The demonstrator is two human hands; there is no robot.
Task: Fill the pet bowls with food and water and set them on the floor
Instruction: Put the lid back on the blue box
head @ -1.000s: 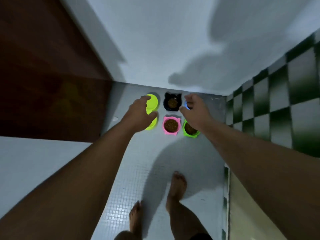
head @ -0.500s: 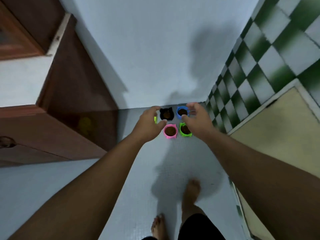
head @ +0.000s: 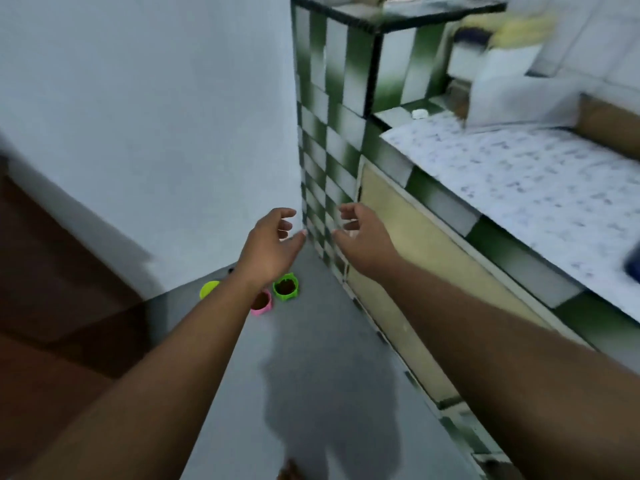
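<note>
Empty, fingers loosely spread: left hand and right hand alike. Down on the floor, six o'clock from the left hand: green bowl, pink bowl; yellow bowl at seven. Nearer the left.

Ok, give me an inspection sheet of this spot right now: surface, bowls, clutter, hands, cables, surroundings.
Surface: grey floor, a shadow across it.
Job's things: green bowl and pink bowl hold brown food; yellow-green bowl contents not visible; all stand on the floor near the white wall.
Clutter: small white object on the tiled ledge; blurred items beyond.
Hands: left hand and right hand raised, fingers loosely curled, holding nothing.
Cables: nothing seen.
Surroundings: white wall, checkered tiles, patterned countertop, cream cabinet door.
</note>
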